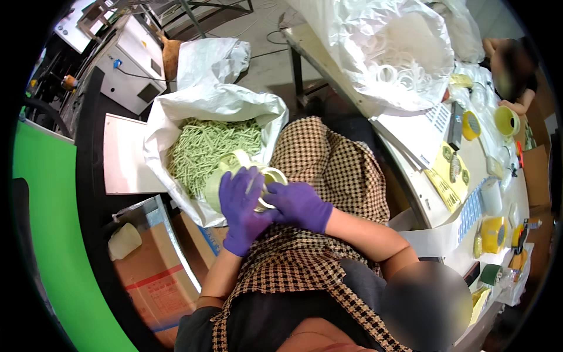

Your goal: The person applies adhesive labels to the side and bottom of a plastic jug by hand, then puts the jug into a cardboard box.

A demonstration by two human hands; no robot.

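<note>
Both my hands wear purple gloves and meet over my lap, at the near right edge of a white woven sack (170,108). My left hand (239,205) is closed around the left side of some pale green plastic rings (273,174). Against their right side, my right hand (302,206) is closed with its fingertips at the ring edges. The gloves hide part of the rings, so how they join cannot be seen. Inside the open sack lies a heap of short, thin, pale green plastic pieces (211,144).
To the right, a table (431,205) carries an open bag of white plastic rings (399,64), papers (410,132) and yellow tape rolls (494,233). A cardboard box (155,287) stands at lower left, a pale cup-shaped piece (124,241) beside it. Another person's hand (515,107) is at far right.
</note>
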